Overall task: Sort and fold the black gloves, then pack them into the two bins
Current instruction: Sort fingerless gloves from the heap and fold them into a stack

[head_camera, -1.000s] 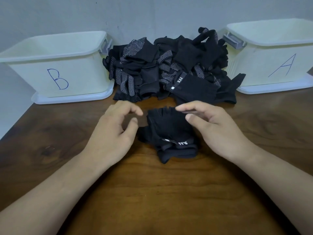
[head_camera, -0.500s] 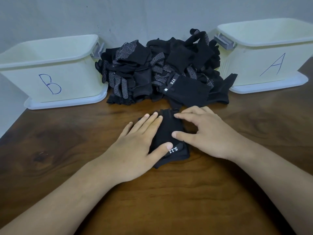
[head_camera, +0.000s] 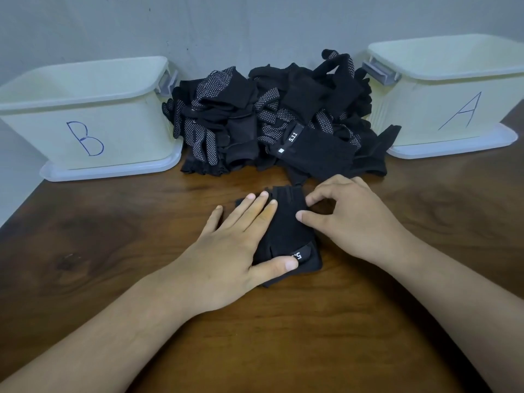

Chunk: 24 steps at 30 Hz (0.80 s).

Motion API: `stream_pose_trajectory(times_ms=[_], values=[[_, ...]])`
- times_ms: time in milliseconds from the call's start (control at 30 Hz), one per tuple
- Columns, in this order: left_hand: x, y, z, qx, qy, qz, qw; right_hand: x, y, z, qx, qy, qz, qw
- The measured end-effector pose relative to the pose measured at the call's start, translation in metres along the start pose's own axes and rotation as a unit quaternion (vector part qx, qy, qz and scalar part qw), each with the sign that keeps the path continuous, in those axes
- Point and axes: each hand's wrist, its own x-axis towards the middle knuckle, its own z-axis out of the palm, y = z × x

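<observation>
curling onto glove [head_camera: 286,234]: right hand [head_camera: 357,222]

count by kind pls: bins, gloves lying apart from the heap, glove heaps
bins: 2, bin B and bin A
gloves apart from the heap: 1, the lone glove
heaps: 1, the glove heap, too tangled to count inside
total: 4

Two bins (bin B [head_camera: 127,131], bin A [head_camera: 425,109]), two hands (left hand [head_camera: 226,251], right hand [head_camera: 354,219]), one pile [head_camera: 283,114], one folded glove [head_camera: 286,231]
</observation>
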Motion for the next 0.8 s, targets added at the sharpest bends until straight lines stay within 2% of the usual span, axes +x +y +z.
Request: stream_pose_trajectory(times_ms=[167, 300, 400, 533, 667, 800], values=[[0.000, 0.000, 0.000, -0.002, 0.001, 0.004, 1.000, 0.004, -0.001, 0.007, 0.082, 0.002, 0.022, 0.996], [-0.001, 0.001, 0.004, -0.010, 0.020, -0.005, 1.000, -0.001, -0.009, 0.001, 0.215, -0.034, 0.036, 0.975], [-0.002, 0.001, 0.006, -0.006, 0.023, -0.013, 1.000, -0.006, -0.014, -0.006, 0.208, -0.048, 0.013, 0.977], [-0.002, 0.001, 0.006, -0.003, 0.025, -0.020, 0.999, -0.009, -0.017, -0.014, 0.259, -0.133, -0.004, 0.957], [-0.003, 0.001, 0.007, 0.010, 0.024, -0.038, 0.999, -0.011, -0.016, -0.022, 0.323, -0.246, 0.023, 0.914], [-0.006, 0.001, 0.007, 0.045, 0.020, -0.074, 0.996, -0.012, -0.016, -0.027, 0.294, -0.274, 0.015, 0.916]])
